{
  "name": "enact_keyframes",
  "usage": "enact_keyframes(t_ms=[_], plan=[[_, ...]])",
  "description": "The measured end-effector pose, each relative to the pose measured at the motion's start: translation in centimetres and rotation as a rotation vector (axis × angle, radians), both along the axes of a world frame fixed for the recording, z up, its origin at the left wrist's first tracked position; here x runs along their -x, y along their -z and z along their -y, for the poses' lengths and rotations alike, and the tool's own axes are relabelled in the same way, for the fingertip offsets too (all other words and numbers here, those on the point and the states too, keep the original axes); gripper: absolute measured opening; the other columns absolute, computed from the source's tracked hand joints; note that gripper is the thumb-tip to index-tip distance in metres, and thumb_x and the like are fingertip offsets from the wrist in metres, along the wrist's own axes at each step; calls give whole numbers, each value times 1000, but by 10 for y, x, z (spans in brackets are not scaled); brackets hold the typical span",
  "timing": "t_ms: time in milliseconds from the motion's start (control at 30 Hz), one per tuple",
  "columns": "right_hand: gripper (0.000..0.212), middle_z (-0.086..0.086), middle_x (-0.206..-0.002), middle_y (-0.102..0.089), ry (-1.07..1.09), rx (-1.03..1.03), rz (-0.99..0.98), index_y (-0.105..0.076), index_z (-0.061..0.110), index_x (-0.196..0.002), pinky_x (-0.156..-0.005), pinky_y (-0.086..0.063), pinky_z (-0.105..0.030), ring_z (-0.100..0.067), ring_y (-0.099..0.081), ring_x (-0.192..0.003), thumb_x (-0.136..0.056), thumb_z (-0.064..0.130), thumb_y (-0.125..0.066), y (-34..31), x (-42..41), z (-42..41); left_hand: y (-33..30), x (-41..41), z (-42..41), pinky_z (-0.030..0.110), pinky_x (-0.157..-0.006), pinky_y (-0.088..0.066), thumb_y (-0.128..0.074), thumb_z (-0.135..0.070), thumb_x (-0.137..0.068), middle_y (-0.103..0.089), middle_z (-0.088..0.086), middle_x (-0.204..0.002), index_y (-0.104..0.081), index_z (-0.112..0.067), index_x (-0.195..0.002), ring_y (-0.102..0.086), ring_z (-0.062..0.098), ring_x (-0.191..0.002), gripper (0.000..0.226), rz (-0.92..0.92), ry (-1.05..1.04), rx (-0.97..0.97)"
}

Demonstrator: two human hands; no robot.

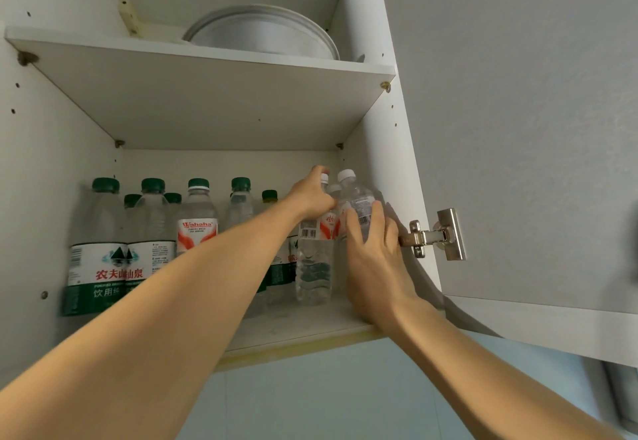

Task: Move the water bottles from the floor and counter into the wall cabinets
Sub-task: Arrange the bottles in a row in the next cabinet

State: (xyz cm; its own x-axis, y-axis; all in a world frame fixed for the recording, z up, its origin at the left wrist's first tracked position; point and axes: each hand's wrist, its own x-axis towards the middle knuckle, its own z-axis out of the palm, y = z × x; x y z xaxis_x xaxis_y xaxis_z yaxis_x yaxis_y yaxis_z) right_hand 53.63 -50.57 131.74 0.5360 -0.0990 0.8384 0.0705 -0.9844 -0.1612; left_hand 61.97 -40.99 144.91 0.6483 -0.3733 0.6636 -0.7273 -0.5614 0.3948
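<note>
Both arms are reaching up from the bottom of the frame into an open wall cabinet [374, 149], toward the right end of its lower shelf [310, 327]. The left hand [312, 194], at centre frame, is curling its grip around the neck of a white-capped bottle [314, 263] with a red and white label, which is standing upright on the shelf. Just right of it, the right hand [374, 260] is wrapping its fingers [355, 229] around the body of a second white-capped bottle [355, 198], thumb on one side and fingers on the other; this bottle is sitting against the first one and close to the cabinet's right wall, and whether its base is resting on the shelf is hidden by the hand. Across the left and centre of the same shelf a row of green-capped bottles [100, 249] is standing upright, with more behind them, and among them a Wahaha bottle [197, 222] with a red and white label is standing in the middle. On the upper shelf [214, 94], toward the top of the frame, a stack of white plates [262, 34] is leaning at the back. The cabinet door [518, 128] is hanging open at the right, with a metal hinge [435, 234] showing just right of the right hand.
</note>
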Motion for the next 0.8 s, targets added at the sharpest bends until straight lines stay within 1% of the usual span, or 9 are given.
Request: enact_keyframes(t_ms=[67, 133, 233, 333, 400, 467, 600, 733, 800], plan=[[99, -25, -161, 19, -18, -31, -62, 8, 17, -160, -118, -24, -51, -47, -2, -147, -87, -5, -56, -2, -1, 0, 3, -2, -3, 34, -75, -51, -65, -23, -95, -58, 14, -125, -20, -27, -155, -63, 26, -99, 75, -18, 4, 20], [97, -25, -160, 23, -47, -71, -117, 10, 19, -160, -120, -19, -54, -48, 3, -147, -90, -1, -53, -6, -2, 2, 6, -5, -5, 41, -83, -58, -63, -23, -97, -58, 15, -123, -16, -29, -156, -68, 29, -98, 77, -49, 0, 48], [99, -22, -161, 25, -108, -144, -163, 14, 22, -159, -122, -11, -54, -44, 10, -149, -90, -1, -53, -10, -4, 4, 7, -7, -10, 41, -80, -58, -62, -18, -97, -56, 15, -124, -13, -30, -157, -70, 30, -96, 78, -73, -12, 78], [101, -21, -160, 6, -151, -199, -174, 18, 22, -158, -120, -20, -51, -43, -8, -148, -92, 4, -57, -12, -6, 5, 3, -6, -14, 32, -66, -54, -66, -22, -95, -58, 13, -121, -16, -28, -156, -68, 24, -88, 79, -58, -14, 66], [108, -20, -157, -6, -188, -252, -206, 24, 23, -156, -117, -26, -51, -39, -19, -144, -92, 0, -59, -13, -8, 4, 0, -5, -19, 28, -59, -49, -68, -25, -94, -58, 10, -115, -18, -26, -155, -67, 20, -83, 79, -45, -43, 52], [111, -24, -157, -9, -189, -300, -263, 29, 23, -154, -116, -28, -52, -40, -22, -143, -92, -6, -57, -15, -9, 3, -3, -4, -25, 30, -61, -52, -69, -28, -94, -58, 10, -115, -18, -24, -155, -67, 23, -86, 80, -47, -80, 31], [112, -30, -158, -7, -158, -359, -333, 37, 18, -150, -117, -28, -50, -43, -25, -145, -96, -1, -59, -16, -9, 5, -9, -1, -40, 32, -63, -54, -71, -35, -92, -60, 14, -121, -20, -19, -155, -67, 24, -88, 82, -57, -151, -39], [103, -34, -153, -16, -133, -316, -288, 34, 11, -151, -116, -31, -48, -45, -34, -139, -100, 5, -55, -11, -9, 7, -17, 9, -46, 35, -70, -59, -75, -45, -86, -60, 11, -119, -31, -16, -150, -66, 24, -93, 83, 16, -268, -192], [96, -37, -147, -23, -128, -282, -250, 32, 6, -151, -112, -34, -45, -48, -42, -131, -102, 8, -52, -9, -12, 10, -25, 14, -49, 36, -81, -58, -77, -46, -84, -57, 11, -130, -33, -15, -151, -64, 26, -106, 85, 61, -286, -268]])
